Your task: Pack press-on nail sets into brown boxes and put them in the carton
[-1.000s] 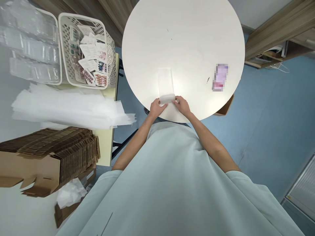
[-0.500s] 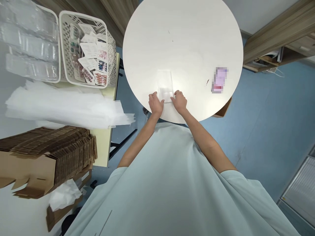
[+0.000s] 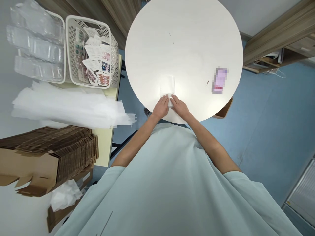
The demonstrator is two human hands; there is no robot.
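Observation:
A thin, whitish, see-through sheet (image 3: 167, 84) lies on the round white table near its front edge. Over its near end rest both hands, close together. My left hand (image 3: 161, 107) comes from the left with its fingers stretched out and pressed on the sheet. From the other side, my right hand (image 3: 179, 107) also lays extended fingers on it, their tips almost meeting the left ones. A small pale patch shows between the hands. Whether something lies inside the sheet, I cannot tell.
On the round table (image 3: 204, 39), a blurred pink-purple item (image 3: 220, 80) lies at the right. A side table at left bears a white basket (image 3: 113, 62) of carded items, clear plastic trays (image 3: 36, 49), white sheets (image 3: 69, 105) and flattened cardboard boxes (image 3: 76, 147).
My hands have moved from the sheet's two sides to its middle, fingers now flat on its near end. The sheet sits slightly closer to the table's front edge.

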